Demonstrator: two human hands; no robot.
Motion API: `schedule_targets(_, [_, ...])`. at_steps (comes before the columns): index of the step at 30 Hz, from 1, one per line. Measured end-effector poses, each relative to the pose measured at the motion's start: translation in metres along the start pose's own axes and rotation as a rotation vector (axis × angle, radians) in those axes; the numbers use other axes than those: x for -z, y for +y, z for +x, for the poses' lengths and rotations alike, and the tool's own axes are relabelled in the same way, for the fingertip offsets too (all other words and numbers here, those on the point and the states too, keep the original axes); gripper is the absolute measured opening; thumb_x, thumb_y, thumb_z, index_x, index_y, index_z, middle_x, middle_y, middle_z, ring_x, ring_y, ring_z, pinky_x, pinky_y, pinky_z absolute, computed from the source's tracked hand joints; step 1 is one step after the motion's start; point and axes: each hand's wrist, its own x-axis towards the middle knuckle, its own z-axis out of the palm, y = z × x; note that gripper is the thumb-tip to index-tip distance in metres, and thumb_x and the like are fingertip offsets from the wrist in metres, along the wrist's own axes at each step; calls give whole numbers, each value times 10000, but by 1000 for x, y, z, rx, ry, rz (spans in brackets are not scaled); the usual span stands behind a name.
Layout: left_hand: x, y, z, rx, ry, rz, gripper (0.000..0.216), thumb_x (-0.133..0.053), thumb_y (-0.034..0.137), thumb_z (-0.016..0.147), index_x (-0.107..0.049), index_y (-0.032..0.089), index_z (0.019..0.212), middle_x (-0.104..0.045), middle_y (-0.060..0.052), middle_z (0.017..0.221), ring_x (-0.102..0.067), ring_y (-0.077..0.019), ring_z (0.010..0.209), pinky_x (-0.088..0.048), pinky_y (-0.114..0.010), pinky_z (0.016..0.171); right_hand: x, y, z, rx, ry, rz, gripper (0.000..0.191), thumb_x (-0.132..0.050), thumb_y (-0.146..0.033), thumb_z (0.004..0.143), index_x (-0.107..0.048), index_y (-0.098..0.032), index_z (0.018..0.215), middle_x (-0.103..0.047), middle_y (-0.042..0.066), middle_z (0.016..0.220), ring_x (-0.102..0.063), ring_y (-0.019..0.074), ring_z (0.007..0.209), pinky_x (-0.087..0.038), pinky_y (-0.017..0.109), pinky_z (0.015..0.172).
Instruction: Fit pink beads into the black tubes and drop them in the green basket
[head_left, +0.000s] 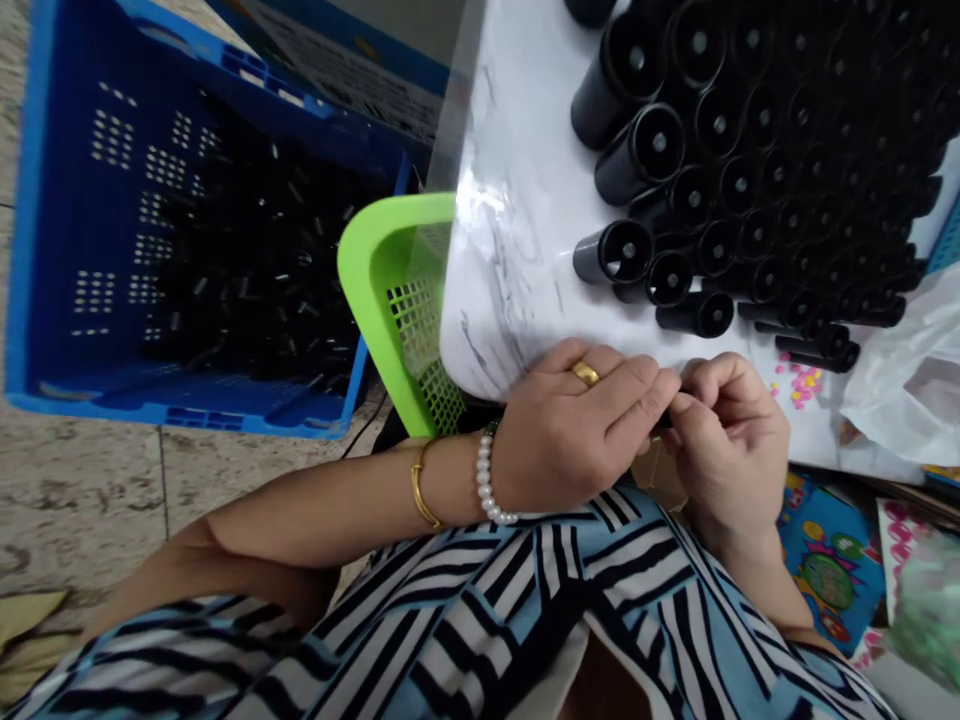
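Note:
My left hand [589, 425], with a gold ring, is closed at the front edge of the table, its fingertips meeting those of my right hand [727, 435]. Both pinch a small black part [667, 418], mostly hidden by the fingers, so its shape cannot be made out. Just beyond the hands stand many black cylinders [626, 250] in close rows, open at the top with a pale dot deep inside each. Small pink and yellow pieces [806, 382] lie scattered right of my right hand.
A white marbled table [510, 300] carries the cylinders. A green basket [375, 270] sits against its left side. Farther left, a blue crate [45, 390] on the floor holds many black parts [255, 270]. A white plastic bag [911, 350] lies at the right.

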Motion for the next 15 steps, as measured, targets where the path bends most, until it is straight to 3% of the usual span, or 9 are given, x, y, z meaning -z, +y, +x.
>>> schedule_targets(3, [-1, 1, -1, 12, 9, 20, 273, -582, 322, 1088, -671, 109, 1233, -781, -71, 1040, -668, -198, 853, -492, -403, 792, -1, 2, 3, 15, 21, 10, 300, -742, -216, 921, -474, -248, 790, -474, -74, 680, -467, 69, 526, -432, 179, 470])
schedule_targets(15, [-5, -1, 2, 47, -83, 57, 285, -468, 329, 1111, -683, 144, 1079, -718, -82, 972, -623, -232, 879, -469, -400, 804, 19, 1, 23, -93, -321, 154, 317, -760, -379, 887, -472, -260, 826, -600, -80, 608, -617, 143, 486, -616, 323, 547])
